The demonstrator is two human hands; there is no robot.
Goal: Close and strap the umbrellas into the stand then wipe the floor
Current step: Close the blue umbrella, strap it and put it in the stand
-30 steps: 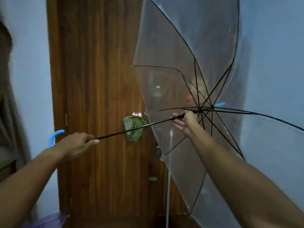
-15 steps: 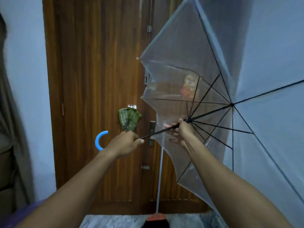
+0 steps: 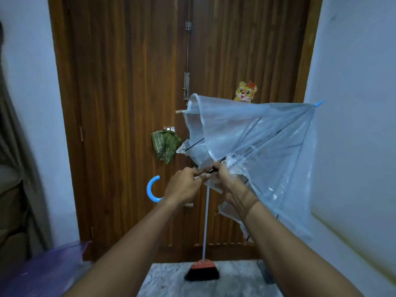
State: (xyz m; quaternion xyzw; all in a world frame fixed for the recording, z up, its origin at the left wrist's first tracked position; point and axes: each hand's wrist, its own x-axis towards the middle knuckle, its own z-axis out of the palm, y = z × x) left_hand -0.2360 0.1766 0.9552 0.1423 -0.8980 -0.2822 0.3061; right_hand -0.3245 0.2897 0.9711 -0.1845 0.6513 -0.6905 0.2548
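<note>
Two hands work on one clear umbrella [image 3: 267,136]. The left hand [image 3: 185,186] has its fingers [image 3: 196,173] curled round the black shaft [image 3: 212,169], with the thumb pressed on top. The right hand [image 3: 232,183] is just beside it, almost touching. Its fingers [image 3: 220,168] are clamped on the same shaft, where the canopy folds gather. Whether they cover the runner cannot be told.

From the right fingers the canopy spreads up and to the right. It is half collapsed, with crumpled panels and several black ribs showing through the plastic. One blue tip [image 3: 319,103] is at its far upper right end. One blue hooked handle [image 3: 153,189] curves out to the left of the left hand, partly behind the wrist.

Beyond the fingers stands one wooden double door [image 3: 128,93], bearing:
- One green checked cloth [image 3: 166,146], just above and left of the left fingers.
- One tiger sticker [image 3: 246,92], well above the right fingers, its lower edge hidden by the canopy.

One broom [image 3: 202,270] stands against the door below the hands. Its white stick rises behind them and its head rests on the marble floor [image 3: 167,281].

One purple translucent sheet [image 3: 42,271] lies far below and left of the left hand; what it is cannot be told
</note>
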